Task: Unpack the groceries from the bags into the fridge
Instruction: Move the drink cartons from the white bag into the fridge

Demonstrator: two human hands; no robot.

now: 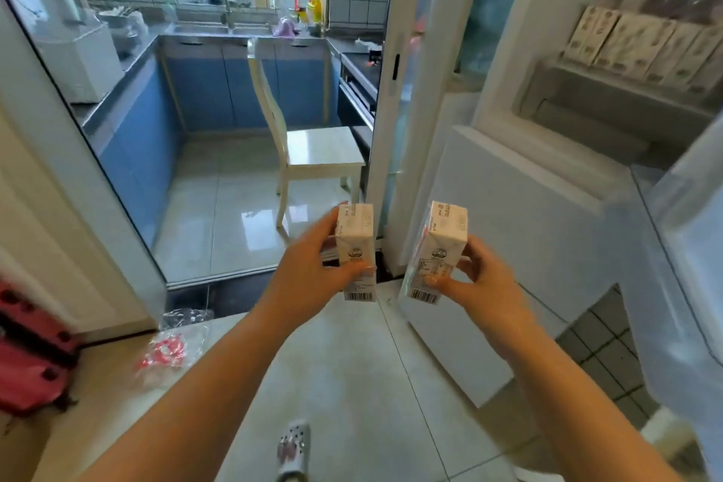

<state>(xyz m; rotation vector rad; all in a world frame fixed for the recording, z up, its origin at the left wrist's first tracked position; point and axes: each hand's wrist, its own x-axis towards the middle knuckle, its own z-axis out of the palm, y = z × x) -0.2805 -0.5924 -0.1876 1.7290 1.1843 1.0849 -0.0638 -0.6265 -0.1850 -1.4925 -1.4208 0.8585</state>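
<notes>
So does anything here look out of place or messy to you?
Mainly the floor: a crumpled clear plastic wrapper with red print lies loose near the kitchen doorway, with another clear scrap by the threshold. The two cartons, one in the left hand and one in the right hand, look intact.

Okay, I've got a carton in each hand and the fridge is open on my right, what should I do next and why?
Probably turn right and set the right hand's carton on the door shelf, beside the row of cartons already there. Both hands are full, the left hand grips its own carton, and the shelf seems to have room at its left.
</notes>
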